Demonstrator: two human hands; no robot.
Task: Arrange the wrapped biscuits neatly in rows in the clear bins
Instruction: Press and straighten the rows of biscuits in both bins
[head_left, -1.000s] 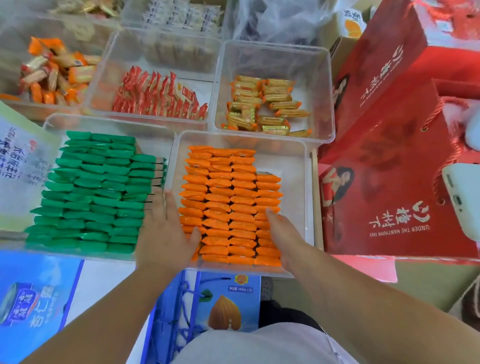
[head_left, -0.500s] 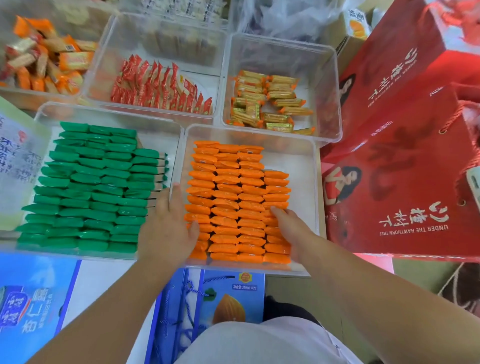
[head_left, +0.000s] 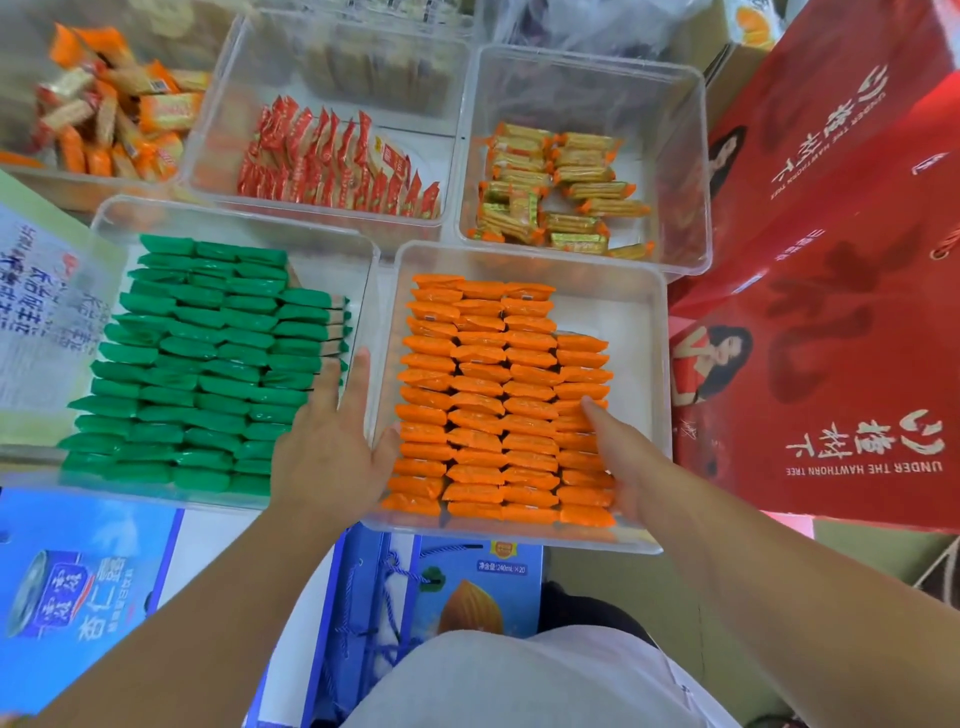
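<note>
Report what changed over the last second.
Little moved. The right hand slid off the right column of the orange biscuits and now lies flat along that column's outer edge. The left hand stays astride the left wall of the orange bin, thumb inside. Nothing was gripped or released, and the rows look unchanged.

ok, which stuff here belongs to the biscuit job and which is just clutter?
Job: orange biscuits, their clear bin, green biscuits, left hand, right hand.
Clutter: red gift bags, blue boxes.
</note>
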